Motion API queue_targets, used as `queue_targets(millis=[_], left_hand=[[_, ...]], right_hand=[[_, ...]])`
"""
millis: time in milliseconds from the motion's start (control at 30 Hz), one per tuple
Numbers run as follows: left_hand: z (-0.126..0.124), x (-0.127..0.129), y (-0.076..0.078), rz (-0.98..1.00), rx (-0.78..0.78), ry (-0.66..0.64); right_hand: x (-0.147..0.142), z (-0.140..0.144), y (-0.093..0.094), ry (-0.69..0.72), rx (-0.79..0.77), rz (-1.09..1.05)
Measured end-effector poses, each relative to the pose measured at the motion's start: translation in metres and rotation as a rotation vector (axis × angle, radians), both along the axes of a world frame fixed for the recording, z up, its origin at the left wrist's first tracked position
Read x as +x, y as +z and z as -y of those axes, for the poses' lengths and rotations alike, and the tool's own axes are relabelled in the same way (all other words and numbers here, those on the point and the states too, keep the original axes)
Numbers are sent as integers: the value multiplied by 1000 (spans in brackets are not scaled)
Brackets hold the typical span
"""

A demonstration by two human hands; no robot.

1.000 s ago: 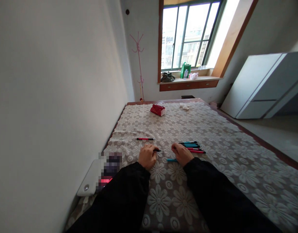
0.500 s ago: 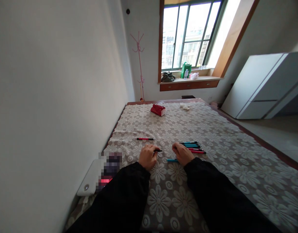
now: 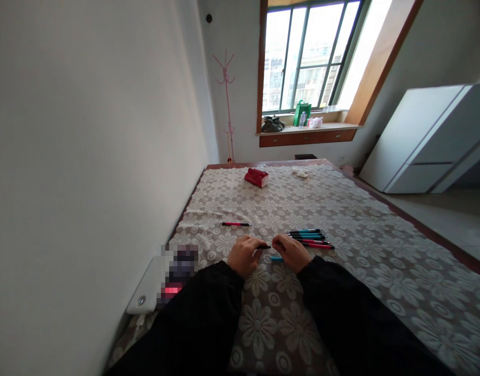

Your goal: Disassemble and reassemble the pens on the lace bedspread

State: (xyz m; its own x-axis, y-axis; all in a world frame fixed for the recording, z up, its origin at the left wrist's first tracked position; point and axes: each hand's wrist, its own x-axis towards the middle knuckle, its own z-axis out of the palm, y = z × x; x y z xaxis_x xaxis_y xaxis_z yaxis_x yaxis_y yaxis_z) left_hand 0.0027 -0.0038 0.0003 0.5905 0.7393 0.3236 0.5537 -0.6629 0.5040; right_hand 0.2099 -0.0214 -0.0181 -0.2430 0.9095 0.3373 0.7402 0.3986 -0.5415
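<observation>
My left hand (image 3: pixel 243 255) rests on the floral lace cloth (image 3: pixel 342 209) and pinches a dark pen part (image 3: pixel 263 247) that points right. My right hand (image 3: pixel 291 251) sits close to it, fingertips nearly meeting the dark tip; what it grips is too small to tell. A blue pen piece (image 3: pixel 276 258) lies on the cloth just under my right hand. A bundle of blue and red pens (image 3: pixel 310 238) lies right of my right hand. A single red pen (image 3: pixel 236 224) lies apart, further away on the left.
A red box (image 3: pixel 256 177) and a small white item (image 3: pixel 301 173) lie at the far end of the cloth. A white device (image 3: pixel 150 284) sits by the wall at left. A white cabinet (image 3: pixel 423 141) stands at right. A pink coat stand (image 3: pixel 226 99) stands near the window.
My two hands have moved closer together, so the dark pen part in my left hand now almost touches my right fingers. The view shifted slightly.
</observation>
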Motion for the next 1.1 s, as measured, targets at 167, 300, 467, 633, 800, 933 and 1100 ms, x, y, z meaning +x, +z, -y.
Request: queue_targets(millis=[167, 300, 467, 633, 800, 933, 1100], left_hand=[[1, -1, 1, -10, 35, -60], [2, -2, 2, -14, 55, -89], [4, -2, 5, 14, 49, -94], [4, -3, 5, 7, 56, -143], [4, -3, 6, 7, 75, -149], [4, -2, 5, 55, 92, -129], [1, -2, 1, 106, 100, -22]], right_hand=[[-4, 2, -2, 82, 11, -77], [-6, 4, 1, 105, -15, -138], [-7, 8, 4, 132, -20, -175], [-6, 8, 2, 135, -2, -206], [-7, 9, 0, 162, -36, -196], [-10, 10, 2, 176, 29, -248], [-5, 9, 11, 73, 224, -376]])
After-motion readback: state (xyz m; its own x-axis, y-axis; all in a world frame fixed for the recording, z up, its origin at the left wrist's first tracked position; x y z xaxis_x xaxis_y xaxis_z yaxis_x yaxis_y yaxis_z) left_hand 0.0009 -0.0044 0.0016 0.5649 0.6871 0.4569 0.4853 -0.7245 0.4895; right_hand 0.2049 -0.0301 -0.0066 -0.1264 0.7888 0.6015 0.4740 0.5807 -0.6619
